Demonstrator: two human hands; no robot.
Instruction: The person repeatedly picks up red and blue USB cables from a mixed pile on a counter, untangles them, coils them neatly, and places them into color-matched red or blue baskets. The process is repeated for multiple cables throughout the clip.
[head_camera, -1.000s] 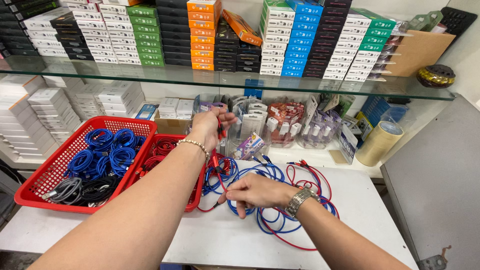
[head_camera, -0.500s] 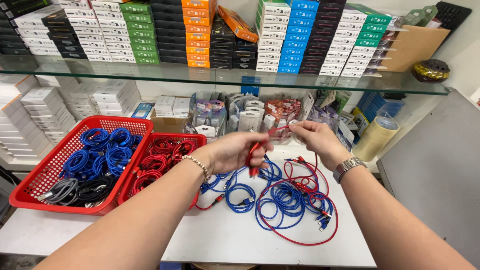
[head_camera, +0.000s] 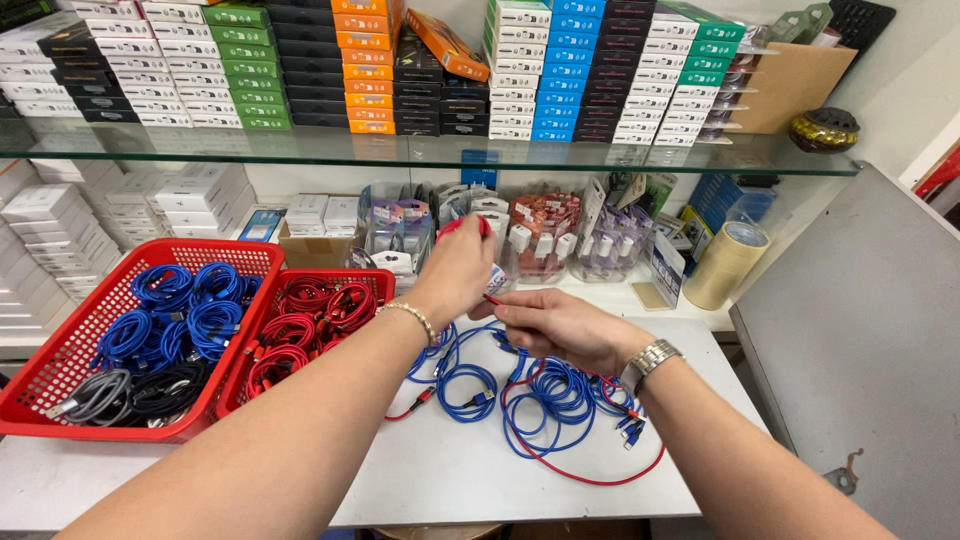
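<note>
The left hand (head_camera: 455, 270) was raised above the white counter (head_camera: 440, 470), its fingers closed around a thin red cable (head_camera: 462, 226) whose loop showed above the knuckles. A beaded bracelet (head_camera: 412, 318) sat on that wrist. The right hand (head_camera: 560, 325) lay just beside and below it, its fingers pinched shut on the same red cable where a short length emerged under the left hand. A silver metal wristwatch (head_camera: 647, 364) circled the right wrist.

Under both hands, loose coils of blue cable (head_camera: 555, 395) lay on the counter, and a long red cable loop (head_camera: 590, 475) curved around their right side. To the left stood 2 red plastic baskets touching each other: the larger basket (head_camera: 60, 345) held coiled blue, grey and black cables, and the smaller basket (head_camera: 300, 285) held coiled red cables.

Behind the hands, clear packs of small white chargers (head_camera: 540, 235) stood along the back of the counter. A roll of tan packing tape (head_camera: 725, 265) stood to the right of them. A glass shelf (head_camera: 300, 150) above carried stacked small boxes in white, green, orange, black and blue.
</note>
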